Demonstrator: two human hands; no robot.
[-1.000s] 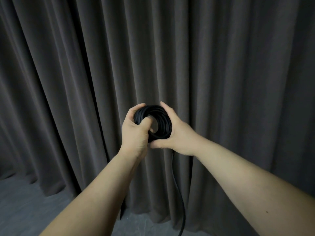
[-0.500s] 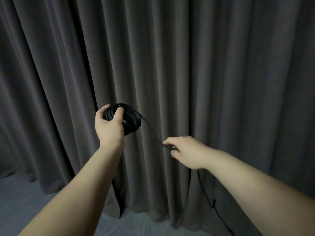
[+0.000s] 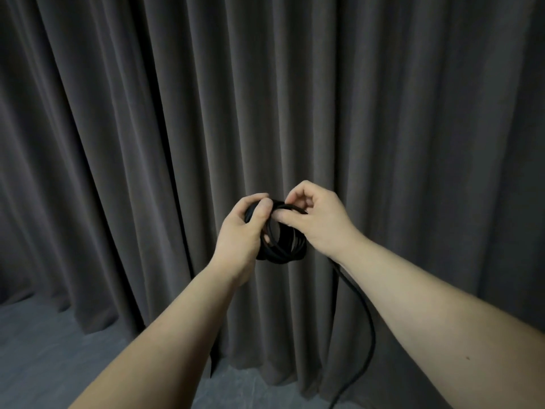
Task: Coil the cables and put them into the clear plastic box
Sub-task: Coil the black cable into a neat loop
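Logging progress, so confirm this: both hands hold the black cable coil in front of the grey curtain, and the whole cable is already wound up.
Not wholly wound: in the head view a loose tail hangs from the black cable coil toward the floor. Both hands, left and right, do hold it before the grey curtain.

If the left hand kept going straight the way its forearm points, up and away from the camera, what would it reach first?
Probably the dark curtain. The left hand already grips the black cable coil, which would travel with it, and nothing else shows between them and the folds. How far back the curtain hangs is unclear.
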